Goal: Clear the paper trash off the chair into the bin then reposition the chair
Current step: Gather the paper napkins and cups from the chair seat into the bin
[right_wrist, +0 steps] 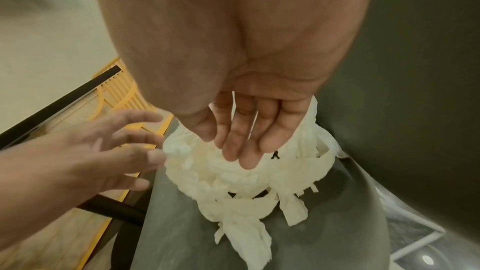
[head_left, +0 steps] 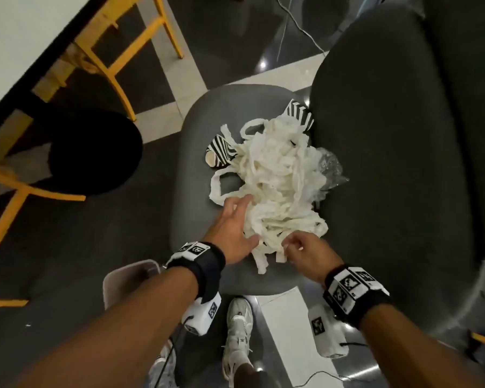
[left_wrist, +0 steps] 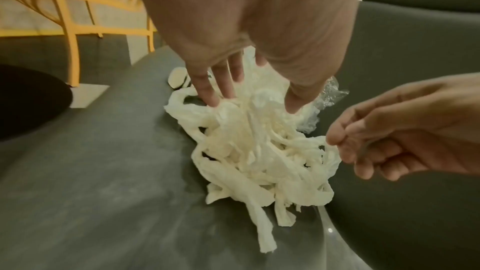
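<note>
A tangled pile of white paper strips [head_left: 275, 186] lies on the grey chair seat [head_left: 196, 169], against the dark backrest [head_left: 389, 163]. Two zebra-striped paper cups [head_left: 221, 148] and crumpled clear plastic [head_left: 331, 166] lie at the pile's edges. My left hand [head_left: 244, 219] is spread, its fingers touching the pile's left near side; the left wrist view shows its fingertips [left_wrist: 215, 100] on the strips. My right hand [head_left: 291, 247] hovers at the pile's near edge with loosely bent fingers [right_wrist: 241, 151], holding nothing. A pale bin [head_left: 123, 281] stands on the floor under my left forearm.
A yellow wooden chair [head_left: 109, 65] and a round black stool [head_left: 95, 152] stand to the left beside a white table with a black edge [head_left: 17, 37]. Cables [head_left: 297, 21] run over the glossy tiled floor. My shoe [head_left: 238, 329] is in front of the seat.
</note>
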A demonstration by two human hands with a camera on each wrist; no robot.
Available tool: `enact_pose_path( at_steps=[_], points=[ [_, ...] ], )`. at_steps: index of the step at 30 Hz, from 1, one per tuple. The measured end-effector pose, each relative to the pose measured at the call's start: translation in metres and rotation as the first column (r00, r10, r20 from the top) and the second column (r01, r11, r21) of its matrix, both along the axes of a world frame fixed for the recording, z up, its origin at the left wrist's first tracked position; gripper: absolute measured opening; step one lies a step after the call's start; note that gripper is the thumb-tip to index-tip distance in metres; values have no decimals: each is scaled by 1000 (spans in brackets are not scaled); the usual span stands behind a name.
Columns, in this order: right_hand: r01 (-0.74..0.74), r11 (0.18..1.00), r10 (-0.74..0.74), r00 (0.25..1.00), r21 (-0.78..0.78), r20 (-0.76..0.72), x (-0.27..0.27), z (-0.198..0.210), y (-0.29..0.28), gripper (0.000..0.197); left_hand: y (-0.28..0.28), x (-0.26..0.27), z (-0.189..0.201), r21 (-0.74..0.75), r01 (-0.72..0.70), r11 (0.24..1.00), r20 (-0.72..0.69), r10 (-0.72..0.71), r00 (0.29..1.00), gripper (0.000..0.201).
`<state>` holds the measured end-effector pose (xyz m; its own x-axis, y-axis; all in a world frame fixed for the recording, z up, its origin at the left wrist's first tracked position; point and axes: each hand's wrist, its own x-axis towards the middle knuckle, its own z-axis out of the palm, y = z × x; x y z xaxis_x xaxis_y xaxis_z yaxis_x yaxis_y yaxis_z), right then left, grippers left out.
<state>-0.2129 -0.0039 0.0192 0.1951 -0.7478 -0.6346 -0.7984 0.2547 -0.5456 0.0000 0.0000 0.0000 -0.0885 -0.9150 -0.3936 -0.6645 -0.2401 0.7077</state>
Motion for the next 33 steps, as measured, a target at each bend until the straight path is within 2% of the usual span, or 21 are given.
enact_pose_path(
  at_steps=[2, 3, 4, 7, 9, 13, 15, 18, 19, 22, 23, 25, 27, 28, 29, 30, 32, 33],
  points=[
    [62, 998, -62, 998, -8, 16, -7, -5, -7, 15, -12, -11, -9, -30, 42, 999, 53, -41, 998, 92],
    [71, 997, -70, 997, -16, 31, -10, -8, -9, 14, -16, -14, -15, -3, 82, 997, 64, -82, 995, 89],
    [72, 997, -72, 997, -5, 19, -11, -7, -10, 14, -19, -16, -22, 27, 120, 992, 53, -121, 991, 81],
    [75, 997, -75, 997, -28, 31, -14, -11, -16, 13, -26, -15, -38, 6, 174, 985, 10, -174, 985, 41],
    [96, 995, -95, 995, -36, 31, -14, -9, -22, 13, -30, -13, -38, -20, 122, 992, 17, -121, 992, 28],
    [71, 995, -69, 997, -73, 39, -9, 0, -35, 14, -40, -5, -29, -83, -48, 995, -53, 44, 998, 22],
    [75, 993, -74, 997, -92, 20, -5, 7, -44, 13, -42, 2, -24, -86, -86, 993, -42, 82, 996, 15],
    [89, 981, -97, 995, -170, -37, -2, 13, -58, 12, -42, 16, -22, -129, -107, 986, 62, 116, 991, 40],
    [98, 976, -111, 992, -196, -55, -3, 14, -62, 13, -42, 21, -23, -129, -122, 984, 74, 132, 988, 37],
    [88, 944, -144, 977, -317, -158, -6, 14, -75, 9, -37, 34, -28, -96, -176, 980, 39, 181, 983, 5],
    [82, 916, -175, 963, -394, -205, -8, 13, -78, 14, -35, 37, -31, -94, -192, 977, 36, 196, 980, 15],
    [81, 844, -253, 932, -530, -259, -10, 11, -85, 51, -30, 42, -35, -80, -231, 970, 14, 233, 972, 31],
    [142, 851, -307, 916, -506, -257, -13, 10, -94, 92, -27, 43, -37, -17, -262, 965, -6, 262, 965, 41],
    [181, 885, -313, 913, -428, -261, -14, 10, -99, 103, -26, 42, -38, 17, -272, 962, -25, 273, 962, 42],
    [182, 919, -289, 914, -349, -284, -16, 10, -103, 101, -25, 41, -37, 53, -274, 960, -32, 276, 961, 40],
    [147, 946, -240, 916, -289, -320, -16, 9, -104, 83, -24, 41, -38, 69, -259, 963, -22, 261, 965, 40],
    [32, 950, -160, 905, -310, -395, -13, 11, -105, 20, -21, 43, -40, 77, -171, 982, 33, 169, 985, 54],
    [0, 933, -151, 908, -361, -391, -12, 13, -103, 9, -19, 42, -41, 82, -128, 988, 52, 124, 991, 54]
  ],
)
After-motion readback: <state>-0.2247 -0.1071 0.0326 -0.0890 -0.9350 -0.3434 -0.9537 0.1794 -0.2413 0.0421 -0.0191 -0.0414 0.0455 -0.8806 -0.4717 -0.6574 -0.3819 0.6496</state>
